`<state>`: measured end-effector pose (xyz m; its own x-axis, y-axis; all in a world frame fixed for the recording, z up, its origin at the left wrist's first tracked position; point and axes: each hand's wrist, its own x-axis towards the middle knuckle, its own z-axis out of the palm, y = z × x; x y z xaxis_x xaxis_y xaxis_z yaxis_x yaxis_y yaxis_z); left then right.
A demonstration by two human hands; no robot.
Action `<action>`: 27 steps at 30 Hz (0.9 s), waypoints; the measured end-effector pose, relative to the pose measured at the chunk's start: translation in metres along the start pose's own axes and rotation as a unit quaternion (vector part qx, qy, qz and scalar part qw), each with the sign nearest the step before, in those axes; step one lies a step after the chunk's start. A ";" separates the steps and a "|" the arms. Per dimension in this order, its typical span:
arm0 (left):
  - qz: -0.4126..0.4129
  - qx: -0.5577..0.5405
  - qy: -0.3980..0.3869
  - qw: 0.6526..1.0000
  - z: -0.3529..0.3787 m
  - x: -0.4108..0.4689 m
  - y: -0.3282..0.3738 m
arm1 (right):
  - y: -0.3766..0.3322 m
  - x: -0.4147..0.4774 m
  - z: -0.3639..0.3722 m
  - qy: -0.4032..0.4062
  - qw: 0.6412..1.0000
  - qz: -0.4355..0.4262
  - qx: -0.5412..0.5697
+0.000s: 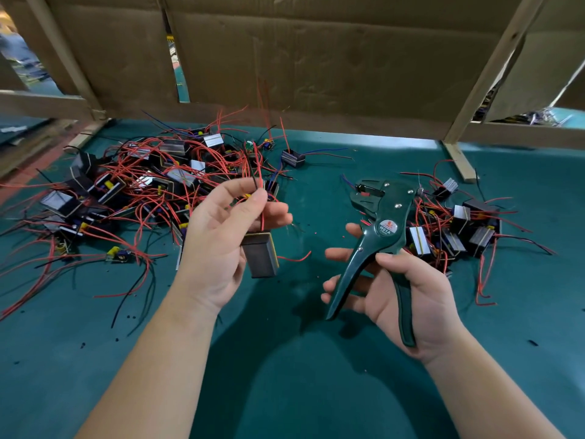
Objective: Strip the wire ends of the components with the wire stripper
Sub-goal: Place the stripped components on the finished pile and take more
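Left hand point(218, 236) is pinched on the wires point(259, 166), component point(261, 256) dangling beneath; stripper point(384, 217) is gripped by right hand point(411, 296), nearby. Splayed wires could be missed or nicked if fed crooked.

We face a factory assembly bench, green mat point(285, 391), heaps of wired components point(133, 185), cardboard screen point(316, 58) on a wooden frame point(493, 64)

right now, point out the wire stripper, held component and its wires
wire stripper point(386, 229): head view, round label
held component point(261, 256): head view, dark face
wires point(262, 220): head view, red strands just above component
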<state>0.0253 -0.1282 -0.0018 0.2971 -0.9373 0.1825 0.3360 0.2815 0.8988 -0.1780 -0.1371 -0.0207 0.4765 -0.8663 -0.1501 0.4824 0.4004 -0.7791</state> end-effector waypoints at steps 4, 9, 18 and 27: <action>-0.058 -0.042 -0.011 0.997 0.002 0.000 0.002 | 0.000 0.000 0.001 -0.011 1.000 0.004 -0.003; -0.104 -0.097 -0.038 0.989 0.002 -0.005 0.008 | 0.000 -0.001 0.000 -0.013 1.000 0.004 -0.003; -0.126 -0.117 -0.158 0.972 -0.002 -0.006 0.012 | -0.004 -0.004 -0.001 -0.076 0.996 0.024 -0.026; 0.092 0.296 -0.111 0.944 0.002 -0.010 0.003 | -0.009 -0.011 -0.002 -0.172 0.982 0.065 -0.032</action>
<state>0.0219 -0.1186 0.0001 0.0855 -0.9219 0.3780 -0.2810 0.3417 0.8968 -0.1891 -0.1318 -0.0129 0.7564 -0.6526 -0.0449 0.3591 0.4716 -0.8054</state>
